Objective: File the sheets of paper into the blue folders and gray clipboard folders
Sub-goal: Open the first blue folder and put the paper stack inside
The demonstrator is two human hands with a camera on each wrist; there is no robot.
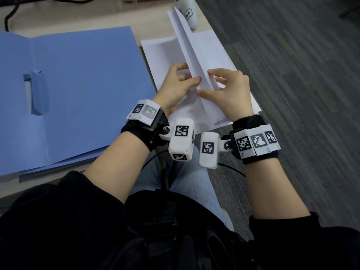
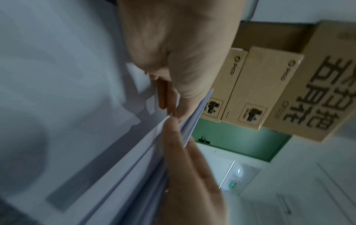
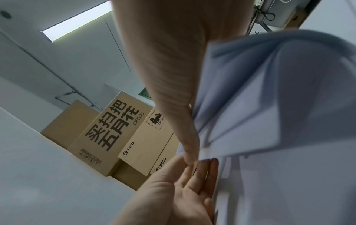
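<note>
Brown cardboard boxes (image 3: 146, 143), left of centre in the right wrist view, printed "PICO", "CF508". Blue folder (image 1: 78, 90), smooth, lying open at head-view left. White sheets (image 1: 196, 61), thin, raised on edge at centre over a flat stack (image 1: 161, 51); left hand (image 1: 175, 86) and right hand (image 1: 229, 90) both pinch them.

The bench (image 1: 152, 26) is pale beige; an open blue folder (image 1: 81, 90) lies flat at 9 o'clock, more folders stacked beneath it; a stack of sheets (image 1: 163, 53) lies just beside it toward 3 o'clock, at the bench edge; a white controller (image 1: 190, 15) rests at 12 o'clock; a black cable (image 1: 11, 14) curls at 11 o'clock.
</note>
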